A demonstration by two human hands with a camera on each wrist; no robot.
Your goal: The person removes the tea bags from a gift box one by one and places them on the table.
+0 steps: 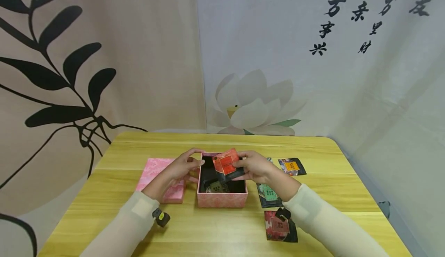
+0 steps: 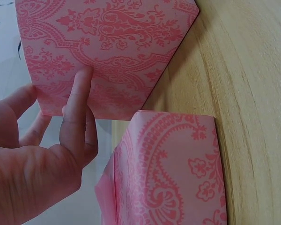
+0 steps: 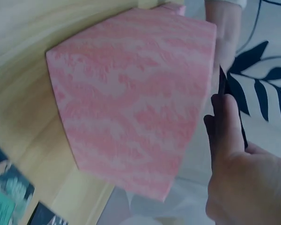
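Pinching one red packet (image 1: 225, 166) over one pink box (image 1: 222, 200) with our right hand (image 1: 255, 167); our left hand (image 1: 184, 167), fingers loosely spread, touches its side. We count one olive-labelled packet (image 1: 217, 187) inside, at least three other packets (image 1: 269, 193) rightward on the tabletop (image 1: 215, 234), one pink lid-like piece (image 1: 158, 169) left.

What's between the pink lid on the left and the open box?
In the head view: the left hand towards the back, its fingers at the box; nearer the camera, only bare table.

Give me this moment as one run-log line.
left hand: touches pink box; right hand: pinches red-and-black packet over box; inside box: another packet; right of box: more packets; left of box: pink lid
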